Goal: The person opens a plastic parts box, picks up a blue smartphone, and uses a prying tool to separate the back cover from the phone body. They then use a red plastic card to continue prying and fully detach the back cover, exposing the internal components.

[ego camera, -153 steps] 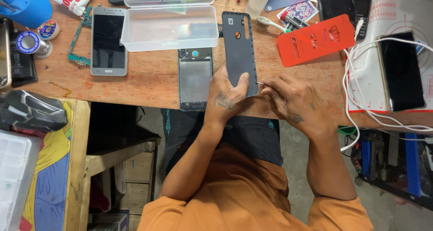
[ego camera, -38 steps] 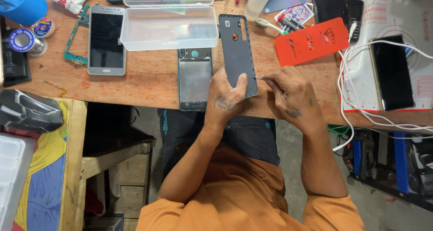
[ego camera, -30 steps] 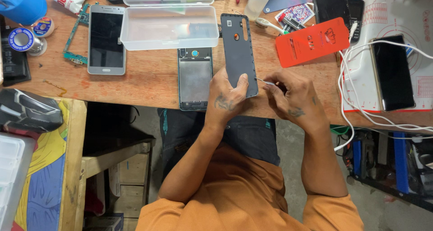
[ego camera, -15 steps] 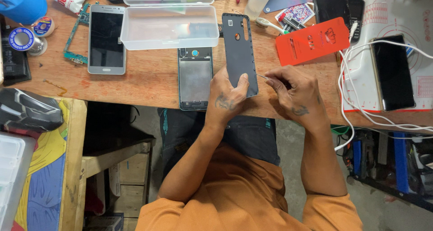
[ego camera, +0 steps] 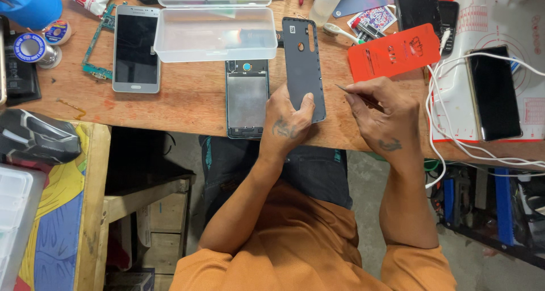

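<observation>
while the left hand (ego camera: pixel 286 123) presses down on the near end of the dark phone back cover (ego camera: pixel 304 67), thumb laid over its lower edge and fingers closed against its side, the cover lies flat on the wooden bench (ego camera: pixel 187 103), long axis running away from the person, camera cut-out at the far end. the right hand (ego camera: pixel 383 115) is pinched shut on a thin metal tool (ego camera: pixel 355 95), whose tip points toward the cover's right edge but sits just apart from it, not touching.

just left of the cover lies an opened phone body (ego camera: pixel 246 98), its inner frame showing, partly tucked under a clear plastic box (ego camera: pixel 216 34). a silver phone (ego camera: pixel 136 48) rests face up farther left, and a red card (ego camera: pixel 393 52) lies to the right, beyond the tool hand. white cables (ego camera: pixel 448 132) loop over a mat at the right edge of the bench.

by the look of it, the step in hand is working along the cover's side with the fine tip, the cover steadied for that purpose. the next move seems to call for bringing the tip in to the edge with a light, controlled touch while the left hand keeps the cover from sliding; too much force could scratch or bend the thin shell.
</observation>
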